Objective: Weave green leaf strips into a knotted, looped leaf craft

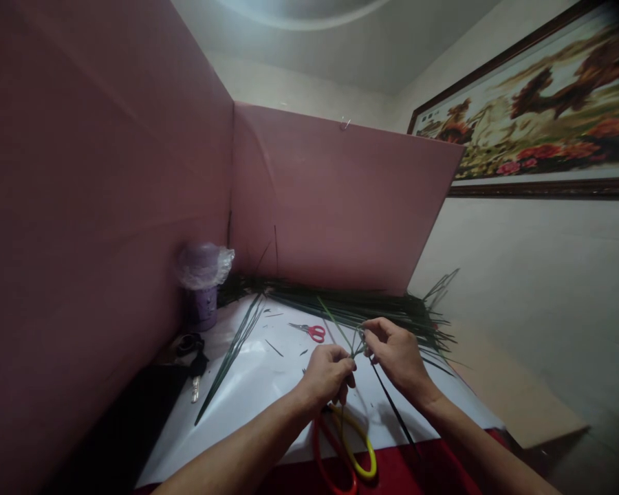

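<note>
Both hands meet above the white sheet, working long green leaf strips (335, 321) that cross between them. My left hand (329, 375) is closed in a pinch on the strips where they meet. Close by on the right, my right hand (396, 350) pinches the strips between thumb and fingers. One dark strip hangs down from my right hand toward the front edge. Beneath my left hand lie large scissors with red and yellow handles (368, 454), their blades mostly hidden. Small scissors with red handles (317, 334) rest just beyond the hands.
A thick bundle of long green leaves (340, 300) runs along the back of the white sheet (258, 405). A smaller bunch (232, 354) lies at the left, near keys (194, 388) and a purple cup (205, 306) with plastic over it. Pink panels (335, 206) stand behind and left.
</note>
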The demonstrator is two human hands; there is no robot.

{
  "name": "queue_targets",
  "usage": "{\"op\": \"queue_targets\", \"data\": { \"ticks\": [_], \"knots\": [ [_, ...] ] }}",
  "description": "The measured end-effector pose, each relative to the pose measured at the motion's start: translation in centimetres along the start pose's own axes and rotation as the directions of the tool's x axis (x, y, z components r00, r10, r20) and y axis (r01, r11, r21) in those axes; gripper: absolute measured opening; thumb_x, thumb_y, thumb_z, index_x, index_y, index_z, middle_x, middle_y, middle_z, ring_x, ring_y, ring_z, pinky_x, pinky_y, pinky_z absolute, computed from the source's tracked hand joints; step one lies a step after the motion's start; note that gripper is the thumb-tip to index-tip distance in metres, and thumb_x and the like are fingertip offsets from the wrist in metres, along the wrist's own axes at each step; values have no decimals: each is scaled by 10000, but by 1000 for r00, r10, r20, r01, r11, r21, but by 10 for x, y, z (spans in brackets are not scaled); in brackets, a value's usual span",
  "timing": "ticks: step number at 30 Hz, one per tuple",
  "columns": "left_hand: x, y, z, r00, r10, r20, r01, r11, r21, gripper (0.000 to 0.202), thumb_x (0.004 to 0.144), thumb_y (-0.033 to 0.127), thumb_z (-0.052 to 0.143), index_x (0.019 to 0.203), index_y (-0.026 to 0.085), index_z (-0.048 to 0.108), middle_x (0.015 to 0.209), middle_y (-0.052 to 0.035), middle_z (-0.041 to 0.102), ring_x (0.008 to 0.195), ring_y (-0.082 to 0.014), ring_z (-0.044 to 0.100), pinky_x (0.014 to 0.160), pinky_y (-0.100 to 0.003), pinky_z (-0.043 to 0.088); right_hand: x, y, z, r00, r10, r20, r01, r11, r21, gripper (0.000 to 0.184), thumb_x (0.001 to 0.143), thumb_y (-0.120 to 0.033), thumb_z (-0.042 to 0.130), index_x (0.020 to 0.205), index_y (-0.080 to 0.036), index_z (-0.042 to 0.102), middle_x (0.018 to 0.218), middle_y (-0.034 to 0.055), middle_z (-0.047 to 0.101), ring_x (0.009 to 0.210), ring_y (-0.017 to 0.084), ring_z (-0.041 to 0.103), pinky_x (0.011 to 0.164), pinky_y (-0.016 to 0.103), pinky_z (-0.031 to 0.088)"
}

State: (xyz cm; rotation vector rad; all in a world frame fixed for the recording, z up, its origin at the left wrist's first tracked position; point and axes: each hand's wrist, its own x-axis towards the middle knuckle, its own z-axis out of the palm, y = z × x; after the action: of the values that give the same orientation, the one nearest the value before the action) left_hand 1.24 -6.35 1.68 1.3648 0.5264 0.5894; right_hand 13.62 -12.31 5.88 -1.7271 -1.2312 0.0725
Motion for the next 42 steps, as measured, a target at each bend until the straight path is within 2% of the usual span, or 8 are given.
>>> {"op": "queue_targets", "data": {
  "ticks": [7, 15, 18, 25, 31, 35, 39, 42],
  "knots": [
    [-1, -1, 1, 1000, -13, 14, 13, 999, 32, 93, 682, 171, 484, 594, 140, 477, 441, 28, 528, 240, -63, 390, 254, -166, 228, 1, 3, 0, 999, -44, -13, 43, 998, -46, 155, 807, -322, 460, 777, -211, 564, 525, -11, 564, 445, 148, 526, 472, 256, 408],
    [-2, 5, 0, 1000, -12, -7, 12, 1000, -27, 75, 688, 162, 465, 620, 133, 481, 460, 20, 539, 239, -66, 396, 246, -167, 227, -10, -9, -3, 994, -84, -65, 76, 991, -111, 279, 874, -416, 382, 755, -206, 522, 650, 32, 606, 585, 166, 559, 580, 273, 408],
    [-1, 3, 0, 1000, -3, -17, 3, 1000, 0, 62, 692, 160, 470, 634, 137, 478, 464, 24, 541, 239, -65, 398, 248, -164, 228, -11, -12, -1, 990, -121, -68, 111, 986, -127, 267, 826, -458, 475, 763, -204, 528, 705, 39, 625, 630, 169, 559, 606, 272, 412],
    [0, -2, 1, 1000, 7, -14, -6, 1000, 28, 73, 679, 170, 470, 609, 148, 466, 457, 31, 536, 241, -68, 402, 234, -164, 234, -3, -5, 1, 996, -64, -62, 63, 998, -27, 150, 744, -321, 551, 808, -189, 583, 788, 47, 655, 726, 192, 593, 681, 291, 445],
    [-2, 0, 1, 1000, 5, 11, -6, 1000, 16, 74, 670, 176, 476, 602, 146, 472, 450, 24, 532, 242, -72, 405, 229, -162, 228, 0, -4, -1, 995, -84, -61, 89, 993, 74, 149, 766, -301, 536, 825, -182, 603, 762, 34, 644, 674, 165, 565, 638, 267, 440],
    [-2, 2, 0, 999, -13, 37, 13, 1000, -20, 70, 671, 171, 477, 607, 142, 472, 448, 22, 533, 240, -69, 399, 231, -161, 236, 2, -4, -2, 989, -151, 3, 149, 976, 162, 171, 788, -308, 523, 874, -179, 596, 825, 42, 638, 734, 166, 574, 656, 256, 443],
    [-1, 2, 0, 1000, -4, 26, 4, 1000, 11, 90, 670, 172, 478, 586, 148, 459, 445, 24, 525, 238, -70, 395, 224, -163, 232, 7, -7, -8, 976, -199, 87, 193, 979, 69, 193, 807, -279, 487, 914, -180, 612, 889, 46, 643, 774, 170, 577, 662, 259, 438],
    [1, 0, -1, 999, 50, 9, -50, 997, 59, 107, 674, 182, 476, 574, 149, 457, 466, 23, 531, 241, -68, 402, 222, -163, 235, 11, -11, -13, 970, -222, 93, 226, 974, -30, 204, 819, -263, 463, 901, -181, 631, 894, 46, 648, 785, 174, 579, 676, 266, 434]
  ]
}}
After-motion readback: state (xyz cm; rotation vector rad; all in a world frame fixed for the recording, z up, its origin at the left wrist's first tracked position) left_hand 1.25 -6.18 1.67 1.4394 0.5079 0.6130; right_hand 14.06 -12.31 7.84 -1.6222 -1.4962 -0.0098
